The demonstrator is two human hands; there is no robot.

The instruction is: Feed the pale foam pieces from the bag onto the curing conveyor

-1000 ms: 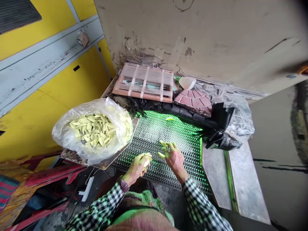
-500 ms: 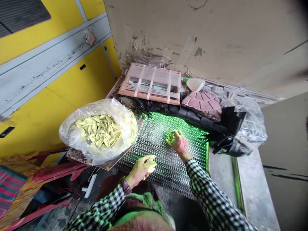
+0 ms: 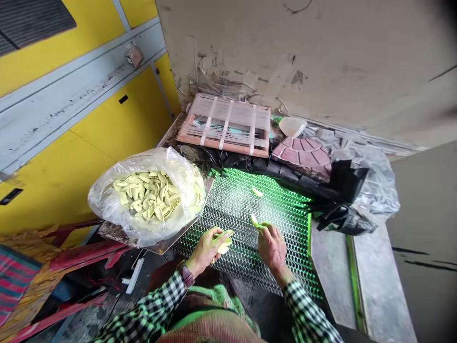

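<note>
Over the mesh (image 3: 230, 205), I have the right hand (image 3: 273, 247), palm down, pinching a slim piece (image 3: 254, 219) pointing lengthwise forward-left; my left hand (image 3: 205, 248) clasps pale pieces (image 3: 224, 247).

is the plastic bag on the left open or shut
Open: the plastic bag's mouth gapes wide, showing the pale yellow-green pieces heaped inside.

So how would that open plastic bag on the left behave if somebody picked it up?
The clear plastic bag would probably sag and crumple, since its film looks thin and wrinkled. Its mouth gapes, so the loose pale pieces might spill if it tipped. Resting broad and slumped, it seems unlikely to roll.
</note>
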